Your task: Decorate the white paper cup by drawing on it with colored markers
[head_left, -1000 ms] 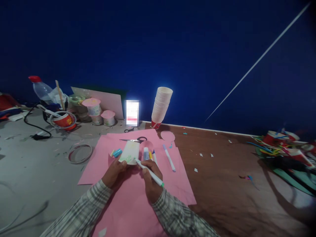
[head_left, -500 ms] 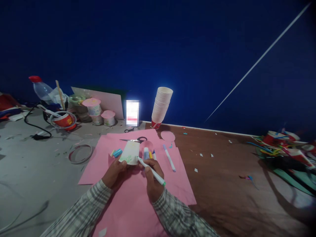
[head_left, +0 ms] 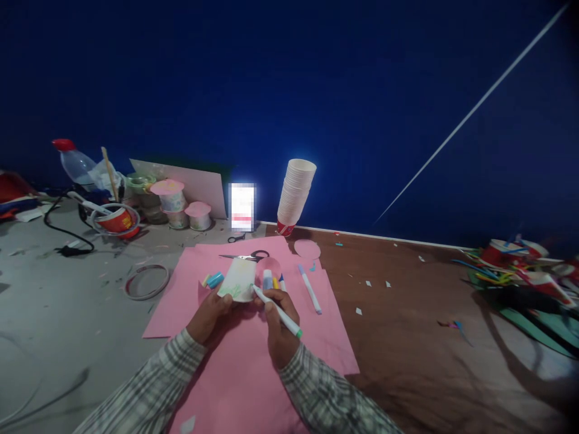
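A white paper cup (head_left: 238, 278) with green plant-like strokes near its rim lies tilted in my left hand (head_left: 210, 316), whose fingers are closed on it. My right hand (head_left: 283, 328) grips a white marker (head_left: 279, 310) with a green end. The marker's tip is at the cup's right side; whether it touches I cannot tell. Pink paper sheets (head_left: 244, 386) spread under both hands. Just beyond the cup lie scissors (head_left: 257, 255) with black handles. A glue stick (head_left: 268, 279) and other pens are partly hidden behind my right hand. A blue cap-like piece (head_left: 216, 279) is left of the cup.
A purple-ended marker (head_left: 310, 290) and a pink paper disc (head_left: 307, 249) lie to the right. Tall stacked paper cups (head_left: 296, 193) lean by the blue wall. Leftward are a tape roll (head_left: 147, 282), decorated cups (head_left: 199, 217) and a bottle (head_left: 76, 164). Paper scraps dot the table.
The marker and my right hand have shifted very slightly up and left beside the cup. My left hand and the cup look almost unmoved.
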Demonstrator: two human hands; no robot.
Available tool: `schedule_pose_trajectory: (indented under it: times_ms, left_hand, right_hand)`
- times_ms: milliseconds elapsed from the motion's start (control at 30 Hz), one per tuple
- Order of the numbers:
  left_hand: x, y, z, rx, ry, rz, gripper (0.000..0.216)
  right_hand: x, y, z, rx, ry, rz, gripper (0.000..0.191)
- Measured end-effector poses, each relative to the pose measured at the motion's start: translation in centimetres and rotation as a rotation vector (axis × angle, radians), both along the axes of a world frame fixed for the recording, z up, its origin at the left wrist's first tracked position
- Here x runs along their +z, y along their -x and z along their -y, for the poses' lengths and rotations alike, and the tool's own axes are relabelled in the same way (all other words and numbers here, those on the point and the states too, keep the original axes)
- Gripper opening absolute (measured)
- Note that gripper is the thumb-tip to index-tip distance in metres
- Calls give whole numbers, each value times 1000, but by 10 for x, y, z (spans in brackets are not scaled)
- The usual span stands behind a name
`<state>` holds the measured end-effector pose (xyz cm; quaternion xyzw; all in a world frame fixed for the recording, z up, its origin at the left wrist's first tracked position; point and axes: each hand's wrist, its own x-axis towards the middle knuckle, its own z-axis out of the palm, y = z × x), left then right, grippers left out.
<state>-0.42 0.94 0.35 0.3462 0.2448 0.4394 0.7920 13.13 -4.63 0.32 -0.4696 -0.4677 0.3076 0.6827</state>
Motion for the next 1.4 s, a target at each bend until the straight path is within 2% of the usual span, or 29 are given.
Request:
schedule_pose_trajectory:
  times_ms: [233, 567, 967, 1400]
  left_hand:
    - [-3, 2, 0, -8, -6, -43, 46]
    - [-5, 1, -2, 12, -20, -48, 49]
    - [-7, 1, -1, 20, 1, -8, 49]
    - [-5, -1, -1, 25, 6, 8, 50]
  right_hand:
    - [1, 0, 0, 6, -1, -15, 15]
    - [-4, 0, 0, 41, 24, -36, 16]
    - [1, -1, 1, 60, 3, -18, 17]
    - [-2, -2, 3, 154, 47, -140, 15]
